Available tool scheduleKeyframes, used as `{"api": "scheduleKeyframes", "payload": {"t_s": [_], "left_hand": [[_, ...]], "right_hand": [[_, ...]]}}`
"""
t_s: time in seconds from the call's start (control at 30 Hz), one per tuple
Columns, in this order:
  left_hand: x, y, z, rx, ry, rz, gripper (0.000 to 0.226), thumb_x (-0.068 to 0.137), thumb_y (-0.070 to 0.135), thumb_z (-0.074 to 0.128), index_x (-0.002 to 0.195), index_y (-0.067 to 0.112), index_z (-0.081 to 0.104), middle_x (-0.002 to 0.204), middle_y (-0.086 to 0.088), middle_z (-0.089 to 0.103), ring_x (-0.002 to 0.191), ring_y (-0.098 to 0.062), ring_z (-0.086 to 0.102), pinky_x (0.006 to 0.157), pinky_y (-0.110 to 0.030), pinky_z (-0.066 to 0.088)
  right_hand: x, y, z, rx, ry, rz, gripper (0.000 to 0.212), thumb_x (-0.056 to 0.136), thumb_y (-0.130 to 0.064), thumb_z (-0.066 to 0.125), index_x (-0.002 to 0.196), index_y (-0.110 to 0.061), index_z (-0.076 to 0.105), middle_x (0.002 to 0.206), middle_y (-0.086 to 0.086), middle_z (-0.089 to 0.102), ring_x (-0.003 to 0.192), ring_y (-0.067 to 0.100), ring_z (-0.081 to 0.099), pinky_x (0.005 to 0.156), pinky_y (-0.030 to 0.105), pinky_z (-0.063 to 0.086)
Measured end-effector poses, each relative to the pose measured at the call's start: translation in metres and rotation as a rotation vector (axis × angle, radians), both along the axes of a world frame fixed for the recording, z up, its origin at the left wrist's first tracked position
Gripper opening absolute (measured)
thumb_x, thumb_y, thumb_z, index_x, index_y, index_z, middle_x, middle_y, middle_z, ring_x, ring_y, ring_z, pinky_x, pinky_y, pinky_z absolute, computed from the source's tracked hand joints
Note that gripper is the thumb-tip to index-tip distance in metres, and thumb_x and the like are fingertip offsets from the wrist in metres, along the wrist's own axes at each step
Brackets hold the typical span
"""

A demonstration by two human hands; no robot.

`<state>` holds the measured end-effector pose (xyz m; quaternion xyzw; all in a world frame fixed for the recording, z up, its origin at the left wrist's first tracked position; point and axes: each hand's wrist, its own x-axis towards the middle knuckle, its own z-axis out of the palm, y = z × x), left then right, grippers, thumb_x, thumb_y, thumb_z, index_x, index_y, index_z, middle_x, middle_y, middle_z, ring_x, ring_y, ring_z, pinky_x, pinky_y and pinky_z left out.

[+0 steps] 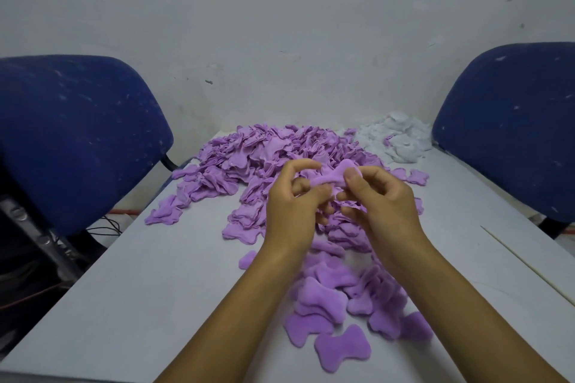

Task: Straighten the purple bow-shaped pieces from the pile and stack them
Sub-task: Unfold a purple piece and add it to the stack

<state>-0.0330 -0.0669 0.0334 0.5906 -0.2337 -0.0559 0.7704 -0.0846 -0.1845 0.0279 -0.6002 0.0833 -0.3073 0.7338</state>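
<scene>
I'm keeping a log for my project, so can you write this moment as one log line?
step: straightening | left hand: pinches purple bow-shaped piece | right hand: pinches same piece | pile: behind hands | straightened pieces: near table edge

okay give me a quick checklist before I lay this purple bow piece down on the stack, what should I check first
1. Both hands hold the piece: ok, left hand and right hand pinch the purple bow piece.
2. Piece straightened: not ok, it looks twisted between the fingers.
3. Piece clear of the pile: ok, held above it.
4. Landing spot visible: ok, near stack of flat pieces lies below the forearms.
5. Stack neat: not ok, the flat pieces overlap loosely.
6. White scraps mixed in the stack: cannot tell.
</scene>
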Motion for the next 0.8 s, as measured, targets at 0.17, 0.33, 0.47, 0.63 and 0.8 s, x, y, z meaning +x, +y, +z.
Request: {"api": "scheduleKeyframes", "payload": {"t_s": [0.17,0.33,0.47,0.63,0.8], "left_hand": [[0.007,0.005,0.002,0.020,0.013,0.044,0.026,0.064,0.011,0.054,0.080,0.022,0.070,0.072,-0.006,0.056,0.059,-0.018,0.050,0.052,-0.030,0.042],[0.010,0.009,0.002,0.141,-0.125,0.035,0.030,0.065,0.014,0.052,0.087,0.021,0.071,0.071,-0.008,0.055,0.063,-0.021,0.047,0.059,-0.034,0.041],[0.015,0.015,0.003,0.135,-0.165,-0.057,0.028,0.071,0.015,0.062,0.096,0.023,0.071,0.074,0.006,0.061,0.070,-0.013,0.056,0.062,-0.031,0.050],[0.016,0.015,0.003,0.042,-0.108,-0.063,0.024,0.084,0.005,0.071,0.084,0.029,0.072,0.077,0.012,0.068,0.079,-0.012,0.065,0.065,-0.028,0.052],[0.017,0.016,0.004,-0.018,-0.128,-0.015,0.023,0.084,0.002,0.070,0.081,0.024,0.073,0.077,0.005,0.072,0.074,-0.012,0.064,0.064,-0.026,0.054]], "right_hand": [[-0.001,0.000,0.000,-0.012,0.018,-0.001,0.012,0.092,-0.019,0.067,0.098,-0.009,0.068,0.082,0.003,0.070,0.074,0.014,0.065,0.060,0.024,0.053],[-0.005,0.005,0.001,-0.252,0.080,0.107,0.020,0.092,-0.013,0.066,0.111,-0.022,0.066,0.080,-0.007,0.069,0.075,0.011,0.067,0.061,0.025,0.055],[-0.008,0.004,0.003,-0.394,0.039,0.004,0.013,0.090,-0.015,0.070,0.102,-0.019,0.070,0.091,0.013,0.070,0.076,0.032,0.063,0.066,0.043,0.057],[-0.010,-0.002,0.004,-0.344,-0.010,-0.014,0.011,0.087,-0.011,0.072,0.097,-0.013,0.069,0.091,0.012,0.070,0.078,0.021,0.067,0.065,0.036,0.060],[-0.008,0.000,0.002,-0.417,-0.021,-0.072,0.011,0.085,-0.008,0.074,0.092,-0.014,0.067,0.088,0.009,0.070,0.082,0.027,0.068,0.066,0.038,0.058]]}}
